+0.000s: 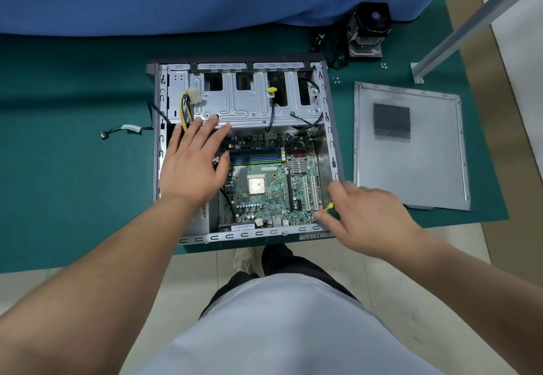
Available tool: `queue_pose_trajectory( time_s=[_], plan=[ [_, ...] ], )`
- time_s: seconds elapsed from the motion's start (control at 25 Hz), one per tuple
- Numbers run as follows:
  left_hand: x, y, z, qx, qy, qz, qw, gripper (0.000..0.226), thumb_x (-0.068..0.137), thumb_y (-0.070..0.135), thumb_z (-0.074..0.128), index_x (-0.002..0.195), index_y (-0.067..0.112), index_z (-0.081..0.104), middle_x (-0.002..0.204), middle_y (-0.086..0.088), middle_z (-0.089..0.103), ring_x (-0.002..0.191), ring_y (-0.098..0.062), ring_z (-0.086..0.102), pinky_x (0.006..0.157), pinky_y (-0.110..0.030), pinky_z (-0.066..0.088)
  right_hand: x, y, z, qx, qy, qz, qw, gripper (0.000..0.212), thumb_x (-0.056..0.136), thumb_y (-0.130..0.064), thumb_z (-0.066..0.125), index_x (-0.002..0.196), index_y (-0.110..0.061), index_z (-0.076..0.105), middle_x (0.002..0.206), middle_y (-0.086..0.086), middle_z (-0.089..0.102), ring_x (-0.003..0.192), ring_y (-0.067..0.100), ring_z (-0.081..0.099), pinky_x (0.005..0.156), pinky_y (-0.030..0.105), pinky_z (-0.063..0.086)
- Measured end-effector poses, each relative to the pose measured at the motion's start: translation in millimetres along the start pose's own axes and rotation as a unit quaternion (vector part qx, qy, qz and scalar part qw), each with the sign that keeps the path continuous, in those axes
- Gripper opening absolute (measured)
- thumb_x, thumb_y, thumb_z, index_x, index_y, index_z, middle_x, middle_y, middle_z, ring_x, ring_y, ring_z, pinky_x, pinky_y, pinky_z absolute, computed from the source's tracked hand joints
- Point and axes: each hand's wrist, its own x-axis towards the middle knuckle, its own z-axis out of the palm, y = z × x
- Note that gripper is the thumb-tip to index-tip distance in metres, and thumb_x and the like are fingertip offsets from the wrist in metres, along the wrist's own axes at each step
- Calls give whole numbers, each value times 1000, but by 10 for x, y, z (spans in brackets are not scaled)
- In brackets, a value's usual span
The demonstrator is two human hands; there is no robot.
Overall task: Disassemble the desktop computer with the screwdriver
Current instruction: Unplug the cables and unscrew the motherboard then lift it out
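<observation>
— Under the left hand (192,166)?
— Open computer case (158,151) flat on the mat (73,169), circuit board (264,186) inside, drive cage (249,101) just beyond the fingertips.
— By the right hand (370,222)?
— Screwdriver (329,209) in it, at the board's near right corner. Side panel (411,151) just beyond, cooler (367,30) farther back.

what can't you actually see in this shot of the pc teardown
All in the head view:
- Screwdriver: only a bit of yellow and black handle shows; the right hand covers the rest, tip included.
- Motherboard: its left edge is hidden under the left hand.
- Loose screws on the mat: too small to count or type.
- Board labels and chip markings: too small and blurred to read.
- Cooler: dark, details unclear.
</observation>
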Motion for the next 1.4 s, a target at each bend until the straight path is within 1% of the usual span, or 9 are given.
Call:
queue_pose_trajectory(
  time_s=[0.16, 0.24, 0.36, 0.52, 0.68, 0.88, 1.04, 1.24, 1.4],
  plan=[
    [-1, -5, -10, -1, -1, -1, 1000, 59, 100, 46, 35, 158, 36, 33, 166, 6, 32, 155, -22, 24, 129, -48, 8, 26, 60, 41, 99, -53, -68, 991, 21, 97, -34, 45, 115, -23, 45, 107, -3, 43, 91, 20, 52, 70, 33, 49],
    [-2, -6, -15, -2, -3, -2, 1000, 60, 99, 46, 35, 158, 36, 33, 166, 6, 32, 155, -22, 23, 129, -48, 8, 23, 62, 31, 142, -81, -50, 985, 34, 89, -33, 50, 122, -27, 44, 115, -3, 42, 101, 20, 47, 82, 35, 51],
    [-1, 4, -22, -5, -4, -2, 1000, 60, 99, 46, 34, 158, 35, 33, 166, 5, 32, 155, -22, 23, 129, -48, 8, 28, 30, 32, 109, -44, 10, 993, 35, 100, -55, 41, 116, -24, 46, 106, -4, 43, 89, 22, 56, 67, 35, 47],
    [3, 11, -24, -3, -2, -3, 1000, 60, 99, 45, 35, 158, 35, 33, 166, 5, 32, 155, -21, 23, 129, -48, 8, 1, 28, -9, 129, -67, -70, 987, 29, 89, -32, 46, 117, -32, 53, 117, -9, 47, 105, 17, 49, 81, 35, 50],
    [3, 10, -23, -5, 1, -2, 1000, 61, 98, 42, 38, 158, 36, 34, 166, 5, 33, 155, -22, 24, 129, -48, 8, -37, -39, 9, 79, -29, 13, 996, 43, 99, -57, 39, 125, -26, 54, 114, -5, 58, 96, 21, 61, 67, 33, 48],
    [-1, 14, -22, -4, 2, -2, 1000, 62, 96, 40, 37, 158, 36, 34, 166, 6, 32, 155, -22, 24, 129, -48, 8, -60, -35, 45, 127, -16, -27, 991, 28, 85, -27, 54, 113, -29, 58, 110, -13, 61, 101, 17, 49, 78, 33, 47],
    [2, 10, -14, -3, 3, -1, 1000, 62, 96, 38, 39, 158, 36, 33, 166, 6, 32, 155, -22, 24, 129, -48, 9, -72, -69, 59, 97, 13, 15, 995, 34, 100, -46, 46, 121, -24, 60, 108, -4, 61, 91, 22, 61, 67, 33, 50],
    [2, 4, -3, -3, 6, -1, 1000, 63, 95, 38, 38, 158, 36, 33, 166, 6, 32, 155, -21, 24, 129, -48, 9, -80, -69, 63, 139, 6, 4, 990, 41, 85, -30, 48, 125, -24, 59, 113, -7, 61, 105, 21, 53, 80, 32, 47],
    [3, 2, -1, -6, 7, -1, 1000, 63, 95, 37, 39, 158, 36, 33, 166, 6, 32, 155, -21, 24, 129, -48, 9, -61, -99, 71, 111, 28, 42, 993, 37, 105, -42, 41, 121, -17, 63, 106, 2, 67, 94, 27, 62, 73, 37, 53]
  ],
)
